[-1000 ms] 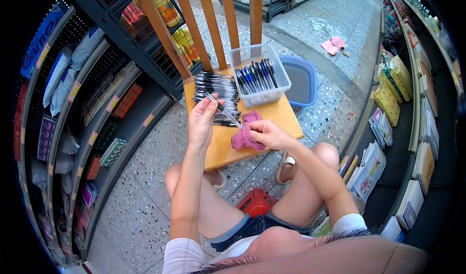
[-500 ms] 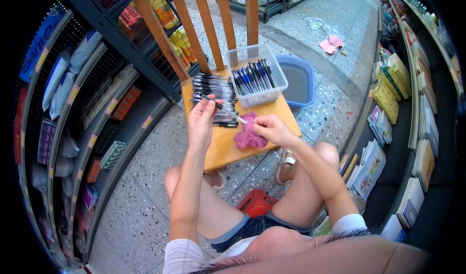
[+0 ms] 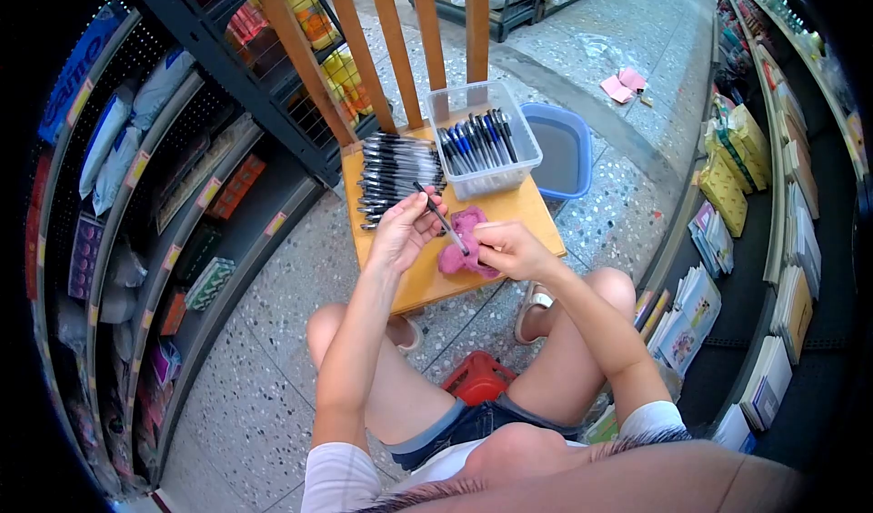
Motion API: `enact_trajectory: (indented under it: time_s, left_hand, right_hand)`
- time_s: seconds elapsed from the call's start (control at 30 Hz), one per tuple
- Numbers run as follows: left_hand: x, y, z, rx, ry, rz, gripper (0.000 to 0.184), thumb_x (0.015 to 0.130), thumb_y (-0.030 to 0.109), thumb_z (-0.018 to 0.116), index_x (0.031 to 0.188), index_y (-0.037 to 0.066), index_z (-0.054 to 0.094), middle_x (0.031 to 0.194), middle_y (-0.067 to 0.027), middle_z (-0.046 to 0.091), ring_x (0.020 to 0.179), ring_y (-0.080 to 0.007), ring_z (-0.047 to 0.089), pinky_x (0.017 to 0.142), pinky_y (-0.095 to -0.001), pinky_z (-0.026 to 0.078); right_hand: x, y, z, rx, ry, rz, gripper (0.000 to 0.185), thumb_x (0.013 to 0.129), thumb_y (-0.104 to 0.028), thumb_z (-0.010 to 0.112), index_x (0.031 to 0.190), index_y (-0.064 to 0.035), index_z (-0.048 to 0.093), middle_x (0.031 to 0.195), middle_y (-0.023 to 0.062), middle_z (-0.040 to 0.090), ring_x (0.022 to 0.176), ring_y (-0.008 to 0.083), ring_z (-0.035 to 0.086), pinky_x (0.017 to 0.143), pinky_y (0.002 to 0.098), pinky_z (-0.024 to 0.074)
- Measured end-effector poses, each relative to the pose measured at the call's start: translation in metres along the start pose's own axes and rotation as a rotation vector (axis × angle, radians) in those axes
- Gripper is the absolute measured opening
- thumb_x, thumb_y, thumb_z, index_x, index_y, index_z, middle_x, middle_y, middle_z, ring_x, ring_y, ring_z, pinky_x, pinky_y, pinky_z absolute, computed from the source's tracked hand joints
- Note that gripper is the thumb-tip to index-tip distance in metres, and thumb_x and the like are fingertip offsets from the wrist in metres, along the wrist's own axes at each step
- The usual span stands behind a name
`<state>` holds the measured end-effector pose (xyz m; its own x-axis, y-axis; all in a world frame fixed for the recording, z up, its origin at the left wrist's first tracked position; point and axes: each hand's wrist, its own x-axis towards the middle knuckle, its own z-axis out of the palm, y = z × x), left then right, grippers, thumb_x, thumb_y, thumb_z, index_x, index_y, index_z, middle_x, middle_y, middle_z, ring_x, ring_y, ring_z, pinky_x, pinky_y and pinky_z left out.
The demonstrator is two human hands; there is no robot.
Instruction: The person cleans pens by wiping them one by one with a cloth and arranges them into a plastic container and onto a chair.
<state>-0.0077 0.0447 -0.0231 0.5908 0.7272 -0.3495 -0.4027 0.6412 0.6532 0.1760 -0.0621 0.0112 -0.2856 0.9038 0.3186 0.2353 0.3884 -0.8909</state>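
Observation:
My left hand is closed around the dark upper end of a pen, which slants down to the right over the chair seat. Close to the pen's lower tip, my right hand has its thumb and fingers pinched together; whatever they grip is hidden. A crumpled pink cloth lies on the seat beneath the pen and beside my right fingertips. Behind my left hand, several clear pens with black ends lie in a stack. A clear plastic box holds several blue and black pens standing at a slant.
A blue basin with greyish water sits on the floor behind the chair. Curved shelves with packaged goods rise on the left, and shelves of notebooks on the right. Pink paper lies on the floor farther off.
My left hand has moved right and slightly down, bringing the pen over the pink cloth and tilting it more steeply. My right hand has barely shifted.

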Motion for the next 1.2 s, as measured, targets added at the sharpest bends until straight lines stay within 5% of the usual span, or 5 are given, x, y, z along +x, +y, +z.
enact_trajectory:
  time_s: [0.2,0.5,0.7,0.83,1.2]
  left_hand:
    - [-0.005,0.009,0.006,0.170,-0.021,0.178,0.024,0.087,0.018,0.058,0.109,0.006,0.055,0.093,-0.0066,0.064,0.085,-0.0172,0.064,0.071,-0.0271,0.053]
    - [-0.011,0.016,0.011,0.241,0.026,0.235,0.024,0.087,0.017,0.058,0.109,0.006,0.054,0.091,-0.0062,0.064,0.082,-0.0168,0.065,0.069,-0.0271,0.055]
    - [-0.013,0.016,0.013,0.281,0.038,0.266,0.023,0.088,0.015,0.057,0.109,0.005,0.055,0.092,-0.0062,0.064,0.081,-0.0166,0.065,0.068,-0.0260,0.054]
    - [-0.013,0.015,0.014,0.313,0.056,0.263,0.023,0.088,0.015,0.057,0.109,0.005,0.055,0.093,-0.0063,0.064,0.081,-0.0162,0.065,0.068,-0.0259,0.054]
    - [-0.007,0.015,0.015,0.293,0.073,0.267,0.027,0.089,0.015,0.055,0.113,0.004,0.053,0.095,-0.0067,0.063,0.086,-0.0181,0.064,0.072,-0.0283,0.053]
  right_hand:
    - [-0.003,0.022,-0.001,-0.365,0.068,-0.038,0.008,0.078,-0.007,0.056,0.082,-0.0001,0.058,0.074,0.0148,0.057,0.070,0.0315,0.057,0.061,0.0372,0.0448]
    - [-0.023,0.059,-0.011,-0.870,-0.005,0.483,0.015,0.075,-0.003,0.053,0.087,-0.0011,0.063,0.077,0.0154,0.060,0.078,0.0351,0.058,0.070,0.0415,0.0472]
    - [-0.008,0.026,-0.012,-0.530,0.381,0.089,0.020,0.076,-0.005,0.056,0.095,-0.0001,0.060,0.079,0.0167,0.061,0.080,0.0321,0.061,0.070,0.0392,0.0493]
    - [-0.009,0.015,0.000,-0.062,0.137,0.271,0.024,0.083,-0.015,0.060,0.100,0.0018,0.060,0.086,0.0136,0.066,0.076,0.0162,0.064,0.069,0.0292,0.0498]
    - [-0.009,0.024,0.017,0.263,0.104,0.435,0.017,0.081,-0.006,0.058,0.094,0.0042,0.060,0.070,0.0058,0.064,0.057,0.0069,0.056,0.051,0.0223,0.0452]
